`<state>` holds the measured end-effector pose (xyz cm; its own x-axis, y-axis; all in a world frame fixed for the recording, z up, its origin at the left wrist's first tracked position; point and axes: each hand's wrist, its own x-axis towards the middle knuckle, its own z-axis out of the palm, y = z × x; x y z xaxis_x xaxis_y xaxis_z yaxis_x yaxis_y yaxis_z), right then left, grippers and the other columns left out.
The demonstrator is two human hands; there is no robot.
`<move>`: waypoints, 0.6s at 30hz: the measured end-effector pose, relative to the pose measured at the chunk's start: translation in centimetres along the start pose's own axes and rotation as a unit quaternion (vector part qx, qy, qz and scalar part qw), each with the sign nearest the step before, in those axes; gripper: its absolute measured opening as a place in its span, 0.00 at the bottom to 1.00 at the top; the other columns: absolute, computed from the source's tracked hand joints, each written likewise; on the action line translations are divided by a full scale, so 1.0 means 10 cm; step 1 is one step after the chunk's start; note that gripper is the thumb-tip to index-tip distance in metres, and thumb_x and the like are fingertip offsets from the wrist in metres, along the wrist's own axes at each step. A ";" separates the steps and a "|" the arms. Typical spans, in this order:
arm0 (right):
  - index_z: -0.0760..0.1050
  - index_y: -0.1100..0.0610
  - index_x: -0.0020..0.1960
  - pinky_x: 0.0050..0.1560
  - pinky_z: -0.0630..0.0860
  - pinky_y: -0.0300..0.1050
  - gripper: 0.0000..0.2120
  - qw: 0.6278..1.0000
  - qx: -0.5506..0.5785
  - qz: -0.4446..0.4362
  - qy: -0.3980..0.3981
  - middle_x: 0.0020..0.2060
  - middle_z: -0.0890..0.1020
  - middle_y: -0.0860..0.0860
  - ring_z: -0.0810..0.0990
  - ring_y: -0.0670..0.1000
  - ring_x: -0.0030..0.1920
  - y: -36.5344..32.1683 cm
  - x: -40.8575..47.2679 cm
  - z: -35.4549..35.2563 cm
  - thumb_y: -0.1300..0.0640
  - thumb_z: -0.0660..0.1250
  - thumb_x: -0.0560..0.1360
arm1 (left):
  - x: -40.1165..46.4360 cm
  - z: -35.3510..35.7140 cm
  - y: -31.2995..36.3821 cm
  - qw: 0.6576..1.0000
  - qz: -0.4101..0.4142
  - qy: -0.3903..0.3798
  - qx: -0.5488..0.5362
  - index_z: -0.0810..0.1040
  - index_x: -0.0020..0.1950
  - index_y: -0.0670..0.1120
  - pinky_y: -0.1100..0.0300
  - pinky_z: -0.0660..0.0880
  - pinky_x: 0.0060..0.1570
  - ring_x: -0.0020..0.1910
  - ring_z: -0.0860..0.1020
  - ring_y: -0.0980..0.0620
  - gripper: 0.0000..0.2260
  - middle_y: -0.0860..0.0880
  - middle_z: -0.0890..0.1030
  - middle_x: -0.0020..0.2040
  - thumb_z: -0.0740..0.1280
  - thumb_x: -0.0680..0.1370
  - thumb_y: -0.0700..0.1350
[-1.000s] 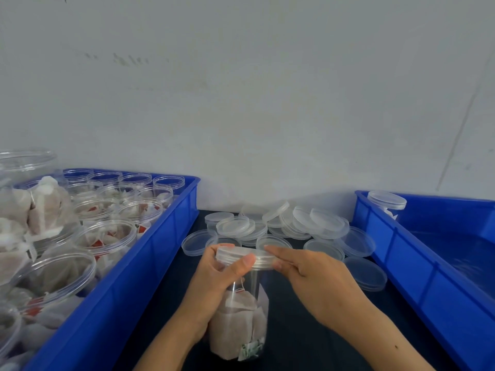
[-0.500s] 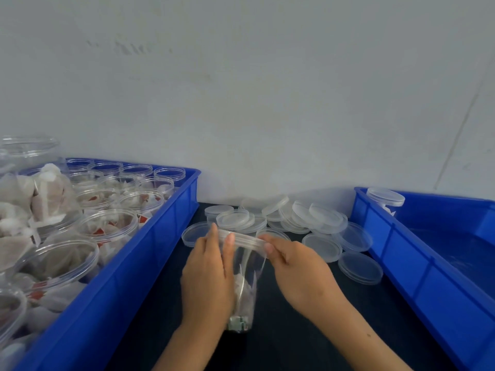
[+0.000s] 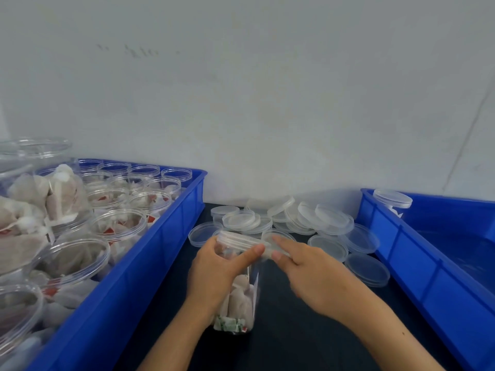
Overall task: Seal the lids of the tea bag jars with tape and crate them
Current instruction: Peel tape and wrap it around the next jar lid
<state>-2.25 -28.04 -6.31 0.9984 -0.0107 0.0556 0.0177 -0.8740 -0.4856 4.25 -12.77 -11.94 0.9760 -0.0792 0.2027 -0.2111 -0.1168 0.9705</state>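
A clear plastic jar holding tea bags stands on the dark table between two blue crates. A translucent lid sits on top of it. My left hand wraps the jar's upper part, thumb laid across just under the lid. My right hand is at the lid's right side, fingertips touching its edge. No tape roll shows clearly; a thin clear strip by my right fingertips is too blurred to tell.
The left blue crate is packed with open jars of tea bags. The right blue crate holds one lidded jar in its far corner. Several loose lids lie piled against the wall behind the jar.
The jar tilted and turned in my left hand half a second ago, then came back upright. My right hand has stayed at the lid's right edge.
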 end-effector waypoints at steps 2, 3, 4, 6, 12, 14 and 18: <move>0.58 0.38 0.75 0.67 0.68 0.52 0.21 1.000 -0.001 0.009 -0.018 0.67 0.74 0.45 0.73 0.52 0.65 0.04 0.01 -0.02 0.43 0.51 0.82 | 0.01 -0.02 -0.01 1.000 0.000 -0.012 -0.018 0.80 0.50 0.51 0.50 0.80 0.50 0.44 0.84 0.55 0.31 0.54 0.85 0.44 0.77 0.56 0.68; 0.57 0.37 0.75 0.68 0.67 0.52 0.21 1.000 0.002 0.012 -0.023 0.69 0.72 0.45 0.71 0.52 0.68 0.05 0.02 -0.02 0.44 0.51 0.82 | 0.01 -0.02 -0.01 0.999 0.001 -0.023 -0.031 0.81 0.51 0.50 0.53 0.80 0.48 0.44 0.84 0.55 0.30 0.54 0.85 0.44 0.77 0.56 0.66; 0.57 0.35 0.74 0.68 0.67 0.50 0.21 1.000 0.006 0.014 -0.023 0.70 0.72 0.44 0.71 0.52 0.68 0.05 0.02 -0.02 0.44 0.51 0.82 | 0.01 -0.03 -0.01 0.998 0.002 -0.035 -0.044 0.81 0.51 0.50 0.58 0.79 0.45 0.44 0.84 0.56 0.29 0.54 0.86 0.44 0.76 0.56 0.64; 0.56 0.33 0.74 0.64 0.70 0.47 0.20 1.000 -0.008 0.008 -0.013 0.69 0.73 0.44 0.74 0.50 0.63 0.06 0.02 -0.01 0.45 0.51 0.83 | 0.02 -0.03 0.00 0.996 0.005 -0.057 -0.071 0.82 0.51 0.49 0.68 0.77 0.39 0.42 0.84 0.58 0.27 0.54 0.86 0.44 0.76 0.57 0.60; 0.61 0.36 0.73 0.55 0.72 0.43 0.19 0.998 -0.053 -0.010 0.028 0.63 0.78 0.45 0.77 0.48 0.58 0.07 0.04 -0.03 0.45 0.51 0.83 | 0.05 -0.03 -0.01 0.992 -0.001 -0.084 -0.097 0.82 0.50 0.50 0.75 0.74 0.35 0.42 0.83 0.61 0.25 0.56 0.85 0.43 0.75 0.57 0.60; 0.64 0.38 0.73 0.58 0.73 0.45 0.18 0.998 -0.059 -0.016 0.030 0.62 0.78 0.45 0.76 0.49 0.60 0.06 0.05 -0.03 0.46 0.52 0.83 | 0.06 -0.03 -0.01 0.991 0.000 -0.088 -0.103 0.82 0.50 0.50 0.74 0.74 0.35 0.42 0.83 0.60 0.25 0.55 0.86 0.43 0.75 0.57 0.60; 0.66 0.38 0.71 0.54 0.75 0.45 0.18 0.997 -0.062 -0.020 0.045 0.55 0.81 0.44 0.78 0.48 0.54 0.02 0.06 0.01 0.44 0.52 0.83 | 0.09 -0.07 -0.04 0.990 -0.012 -0.076 -0.122 0.77 0.56 0.48 0.67 0.76 0.41 0.44 0.84 0.58 0.31 0.56 0.85 0.45 0.76 0.56 0.59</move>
<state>-1.62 -28.14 -6.43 0.9881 -0.0123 0.1531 0.0457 -0.9279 -0.3699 5.20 -12.13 -12.02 0.9573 -0.2299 0.1755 -0.1509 0.1208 0.9811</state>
